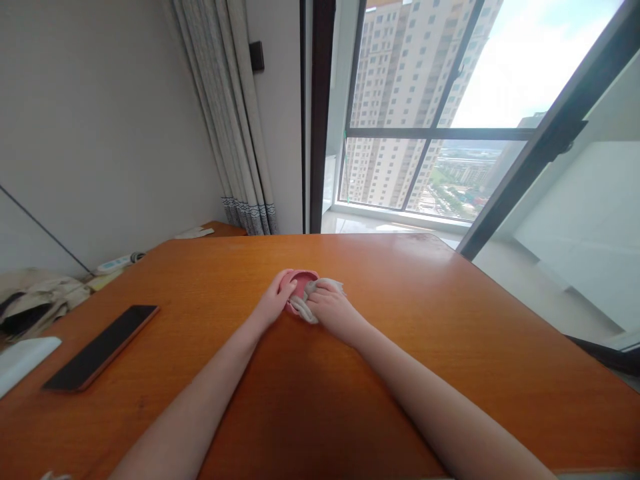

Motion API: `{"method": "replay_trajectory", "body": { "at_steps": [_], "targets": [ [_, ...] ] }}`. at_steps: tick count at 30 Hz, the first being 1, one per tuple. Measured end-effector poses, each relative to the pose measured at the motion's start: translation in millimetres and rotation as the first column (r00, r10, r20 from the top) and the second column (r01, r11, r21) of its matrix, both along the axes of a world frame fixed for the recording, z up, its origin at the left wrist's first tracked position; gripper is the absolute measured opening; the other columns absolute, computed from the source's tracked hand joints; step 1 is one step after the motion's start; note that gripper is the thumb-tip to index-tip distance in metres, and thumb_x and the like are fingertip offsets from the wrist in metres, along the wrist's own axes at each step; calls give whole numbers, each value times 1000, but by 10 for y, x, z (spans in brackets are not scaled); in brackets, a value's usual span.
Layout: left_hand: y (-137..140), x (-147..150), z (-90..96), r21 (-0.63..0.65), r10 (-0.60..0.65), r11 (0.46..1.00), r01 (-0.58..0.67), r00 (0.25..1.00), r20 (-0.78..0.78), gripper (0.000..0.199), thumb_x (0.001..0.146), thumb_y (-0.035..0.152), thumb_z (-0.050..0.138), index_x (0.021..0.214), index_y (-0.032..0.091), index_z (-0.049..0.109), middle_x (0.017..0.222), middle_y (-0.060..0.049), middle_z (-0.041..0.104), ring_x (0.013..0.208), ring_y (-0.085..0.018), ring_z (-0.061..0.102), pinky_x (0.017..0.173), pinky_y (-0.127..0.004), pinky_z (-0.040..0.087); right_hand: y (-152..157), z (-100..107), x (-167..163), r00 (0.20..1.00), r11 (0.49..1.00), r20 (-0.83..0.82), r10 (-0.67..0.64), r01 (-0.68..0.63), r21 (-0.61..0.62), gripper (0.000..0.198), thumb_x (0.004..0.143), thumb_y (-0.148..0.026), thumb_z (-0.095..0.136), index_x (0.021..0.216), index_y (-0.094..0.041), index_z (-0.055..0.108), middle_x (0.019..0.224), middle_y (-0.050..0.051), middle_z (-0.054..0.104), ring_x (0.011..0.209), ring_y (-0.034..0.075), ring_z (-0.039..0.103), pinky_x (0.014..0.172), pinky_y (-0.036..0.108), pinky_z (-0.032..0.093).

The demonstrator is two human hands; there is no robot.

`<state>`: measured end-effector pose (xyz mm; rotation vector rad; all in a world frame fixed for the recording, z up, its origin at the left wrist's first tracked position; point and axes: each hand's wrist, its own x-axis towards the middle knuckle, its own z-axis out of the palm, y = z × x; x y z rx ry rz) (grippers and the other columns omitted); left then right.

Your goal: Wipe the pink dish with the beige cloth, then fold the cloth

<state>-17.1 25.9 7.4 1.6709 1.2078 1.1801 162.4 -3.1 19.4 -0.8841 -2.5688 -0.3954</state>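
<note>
From where I sit, looking down through the head camera, I see the pink dish point(301, 283) around the middle of the wooden surface point(390, 267), tipped so its hollow shows, between the two hands. The left hand point(274, 299) grips its left side, thumb over the rim and fingers around the outside. The right hand point(334, 309) is closed on a pale, bunched cloth point(304, 310), pressing it against the dish's right part; I cannot tell exactly how its covered fingertips sit.

I judge the step in hand to be wiping the dish with the cloth. As I read it, the next move calls for a firm left hold on the rim while the right hand works the cloth along the inner wall, with light pressure so the dish doesn't twist. The dark flat slab point(103, 348) lies well apart at left.
</note>
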Motion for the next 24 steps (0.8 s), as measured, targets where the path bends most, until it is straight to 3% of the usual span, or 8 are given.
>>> {"method": "replay_trajectory", "body": {
  "at_steps": [4, 6, 8, 13, 15, 17, 21, 24],
  "targets": [
    [-203, 240, -45, -60, 211, 977, -205, 971, 115, 54, 85, 48, 44, 130, 21, 32, 134, -10, 46, 119, -19, 49, 100, -33, 39, -39, -49, -33, 991, 997, -108, -74, 74, -7, 19, 89, -15, 44, 79, -20, 60, 76, 3, 61, 77, 18, 50, 88, 34, 35],
    [-307, 379, -61, -25, 226, 974, -226, 957, 181, 60, 85, 47, 45, 134, 22, 21, 137, -10, 43, 121, -18, 47, 100, -33, 40, -78, -50, -55, 974, 992, -188, -126, 121, -38, 16, 86, -15, 46, 82, -19, 60, 77, 4, 61, 76, 18, 50, 83, 35, 36],
    [-351, 434, -40, 38, 202, 976, -212, 963, 179, 56, 85, 44, 46, 131, 22, 25, 135, -10, 45, 121, -17, 47, 102, -33, 37, -104, -43, -61, 971, 993, -212, -114, 104, -59, 14, 83, -14, 47, 84, -18, 61, 77, 4, 61, 74, 18, 50, 81, 34, 36],
    [-258, 160, 158, 157, 177, 974, -162, 981, -82, 43, 83, 38, 47, 122, 19, 44, 125, -9, 54, 118, -23, 49, 103, -39, 35, -75, -49, -58, 985, 996, -167, 44, -56, -67, 9, 83, -19, 51, 84, -19, 61, 78, 3, 63, 80, 17, 54, 92, 32, 33],
    [-245, 49, 238, 158, 163, 979, -129, 961, -224, 50, 81, 38, 51, 126, 20, 43, 125, -10, 54, 119, -27, 48, 103, -43, 35, -58, -68, -77, 988, 998, -155, 26, -35, -55, 12, 86, -19, 49, 87, -20, 61, 82, 4, 64, 85, 18, 54, 93, 33, 33],
    [-273, 35, 269, 154, 166, 980, -128, 951, -260, 60, 79, 40, 55, 133, 21, 37, 128, -11, 52, 120, -29, 47, 102, -45, 35, -59, -87, -106, 988, 999, -151, -20, 14, -38, 15, 87, -16, 47, 90, -19, 61, 85, 5, 65, 87, 19, 54, 92, 34, 34],
    [-368, 234, 169, 188, 225, 957, -221, 974, 4, 76, 78, 40, 56, 140, 19, 17, 137, -13, 41, 122, -24, 45, 102, -38, 37, -103, -104, -138, 974, 997, -209, -81, 77, -27, 17, 86, -14, 46, 92, -17, 62, 83, 6, 64, 82, 20, 53, 88, 34, 35],
    [-367, 324, 107, 205, 233, 948, -244, 969, 77, 59, 79, 36, 54, 130, 17, 30, 131, -12, 46, 119, -21, 48, 101, -34, 37, -119, -93, -124, 970, 996, -229, -83, 71, -63, 17, 86, -15, 46, 93, -16, 62, 81, 5, 63, 77, 18, 52, 83, 32, 37]
  ]
}}
